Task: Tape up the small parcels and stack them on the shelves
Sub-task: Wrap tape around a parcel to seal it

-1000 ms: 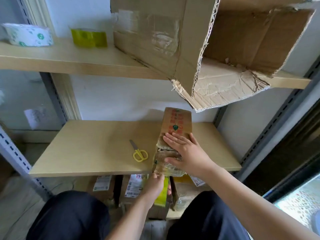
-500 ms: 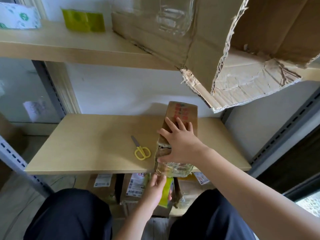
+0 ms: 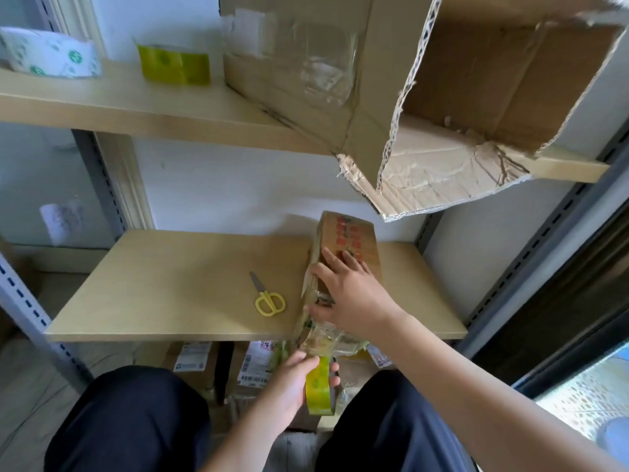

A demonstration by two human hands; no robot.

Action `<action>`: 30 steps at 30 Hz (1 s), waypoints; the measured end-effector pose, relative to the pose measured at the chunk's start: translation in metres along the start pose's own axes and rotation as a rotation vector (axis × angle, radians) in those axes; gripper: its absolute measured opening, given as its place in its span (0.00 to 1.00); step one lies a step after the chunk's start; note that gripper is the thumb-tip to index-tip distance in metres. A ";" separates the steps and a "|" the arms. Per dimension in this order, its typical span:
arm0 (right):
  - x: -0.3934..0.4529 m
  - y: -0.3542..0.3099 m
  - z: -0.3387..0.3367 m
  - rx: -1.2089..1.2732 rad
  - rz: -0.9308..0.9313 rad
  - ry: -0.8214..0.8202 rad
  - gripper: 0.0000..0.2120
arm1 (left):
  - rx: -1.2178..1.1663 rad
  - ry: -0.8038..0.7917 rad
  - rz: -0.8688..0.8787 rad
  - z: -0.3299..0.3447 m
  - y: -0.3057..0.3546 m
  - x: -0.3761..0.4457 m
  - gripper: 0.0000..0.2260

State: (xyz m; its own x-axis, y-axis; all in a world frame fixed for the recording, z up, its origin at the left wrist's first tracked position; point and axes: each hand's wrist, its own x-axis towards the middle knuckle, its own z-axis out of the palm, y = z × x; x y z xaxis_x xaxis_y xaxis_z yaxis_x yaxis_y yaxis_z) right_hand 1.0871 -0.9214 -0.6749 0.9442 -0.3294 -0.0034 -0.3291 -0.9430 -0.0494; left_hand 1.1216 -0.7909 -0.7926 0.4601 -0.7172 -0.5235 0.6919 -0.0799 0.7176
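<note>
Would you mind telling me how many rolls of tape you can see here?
3. A white roll at the top shelf's left end, a yellow roll further right on it, and a yellow roll in the left hand. Others may be hidden.

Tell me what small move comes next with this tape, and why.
Probably reach for the scissors and cut. The left hand holds the tape roll below the shelf edge, a clear strip runs up to the parcel, and the right hand presses it down.
</note>
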 end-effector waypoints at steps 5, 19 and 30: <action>-0.008 -0.006 -0.027 0.007 -0.024 0.025 0.40 | 0.125 0.016 0.074 0.003 0.013 -0.034 0.08; 0.017 -0.006 -0.070 -0.106 0.064 0.743 0.21 | 0.341 0.080 0.158 0.061 0.087 -0.092 0.10; 0.033 0.020 -0.074 0.212 0.140 0.576 0.12 | 0.579 0.114 0.216 0.079 0.067 -0.072 0.15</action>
State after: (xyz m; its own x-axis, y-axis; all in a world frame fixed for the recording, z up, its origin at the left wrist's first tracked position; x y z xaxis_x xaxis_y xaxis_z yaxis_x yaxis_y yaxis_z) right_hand 1.1110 -0.9550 -0.6023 0.7143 -0.4772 0.5120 -0.3835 -0.8788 -0.2841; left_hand 1.0911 -0.7991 -0.6709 0.6340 -0.6835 -0.3618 0.1776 -0.3266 0.9283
